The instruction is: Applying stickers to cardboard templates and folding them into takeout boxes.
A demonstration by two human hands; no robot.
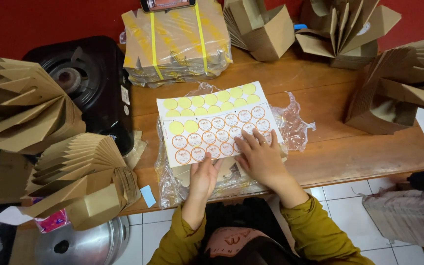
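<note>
A white sheet of round stickers [212, 130] lies on a crinkled clear plastic bag [290, 125] on the wooden table [349, 152]. Some circles are bare yellow, others still carry orange-ringed stickers. A second sheet, mostly yellow circles, shows above it. My left hand [203, 177] grips the sheet's lower edge with the thumb on top. My right hand [261, 156] lies flat, fingers spread, on the sheet's lower right corner over a sticker. Part of the sheet is hidden under my right hand.
A strapped bundle of flat brown paper boxes [175, 41] sits behind the sheets. Fanned stacks of folded brown boxes stand at left [82, 174], far left [23, 105] and right [393, 93]. A black gas stove [89, 78] is at left, a metal pot lid [84, 243] below.
</note>
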